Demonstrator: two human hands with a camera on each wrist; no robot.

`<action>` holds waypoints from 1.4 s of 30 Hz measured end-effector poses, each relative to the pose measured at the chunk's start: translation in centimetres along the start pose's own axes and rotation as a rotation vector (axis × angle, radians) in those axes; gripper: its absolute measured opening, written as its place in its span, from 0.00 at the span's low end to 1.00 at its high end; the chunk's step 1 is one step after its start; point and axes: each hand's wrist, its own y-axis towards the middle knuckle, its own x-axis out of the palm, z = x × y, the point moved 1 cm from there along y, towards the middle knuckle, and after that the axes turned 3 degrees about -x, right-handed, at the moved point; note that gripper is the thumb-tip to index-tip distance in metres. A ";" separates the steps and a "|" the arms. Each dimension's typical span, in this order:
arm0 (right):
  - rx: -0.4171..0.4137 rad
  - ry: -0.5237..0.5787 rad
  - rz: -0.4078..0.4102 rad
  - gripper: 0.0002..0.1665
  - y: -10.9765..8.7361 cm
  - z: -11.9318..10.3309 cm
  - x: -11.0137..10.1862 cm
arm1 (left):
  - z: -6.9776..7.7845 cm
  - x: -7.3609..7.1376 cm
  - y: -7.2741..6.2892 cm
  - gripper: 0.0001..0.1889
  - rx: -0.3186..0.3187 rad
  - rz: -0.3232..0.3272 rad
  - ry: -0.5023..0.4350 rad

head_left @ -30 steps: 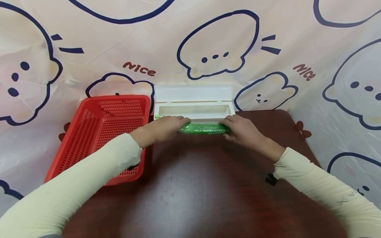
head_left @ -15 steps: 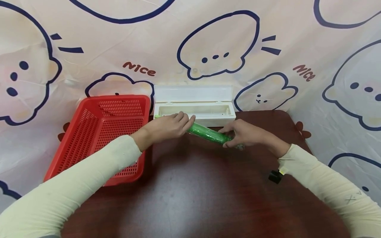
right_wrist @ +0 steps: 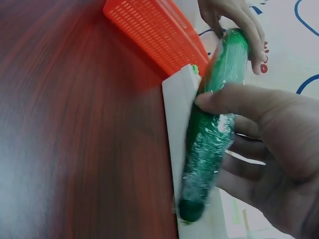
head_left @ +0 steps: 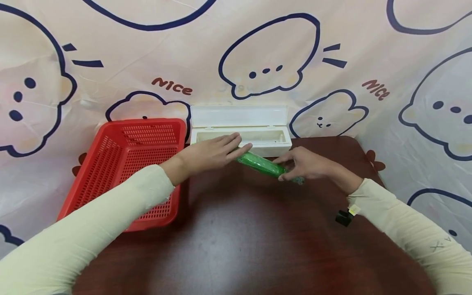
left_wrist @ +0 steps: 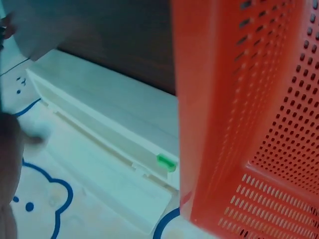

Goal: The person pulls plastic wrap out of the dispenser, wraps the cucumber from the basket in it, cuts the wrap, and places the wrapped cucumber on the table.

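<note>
A green cucumber [head_left: 260, 163] wrapped in clear plastic film hangs at a slant in front of a long white box [head_left: 278, 150] with its lid up. My right hand [head_left: 306, 163] pinches the lower right part between thumb and fingers; the right wrist view shows the thumb [right_wrist: 234, 99] lying across the film. At the cucumber's other end is my left hand [head_left: 210, 153], its fingers extended and spread over the tip. A small green piece [left_wrist: 166, 162] sits on the box's edge in the left wrist view.
To the left stands a red perforated plastic basket [head_left: 180, 127], close beside the white box. Both rest toward the back of a dark reddish-brown table [head_left: 221, 246]. A cloth with cartoon bears [head_left: 271, 53] hangs behind.
The cucumber has tipped from level in front of the box to a slant, its right end lower and nearer. The left hand's fingers have straightened; the right hand has shifted right.
</note>
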 end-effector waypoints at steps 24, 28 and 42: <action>-0.114 -0.529 0.406 0.30 0.2 -2.5 0.7 | 1.4 -0.1 1.3 0.28 -0.377 0.062 -0.778; -0.107 -0.482 0.363 0.30 0.3 -2.3 0.3 | 1.5 -0.4 1.4 0.30 -0.280 0.079 -0.604; -0.040 -0.209 0.173 0.29 -0.2 -1.8 -0.4 | 0.6 -0.1 0.0 0.43 0.156 0.086 0.186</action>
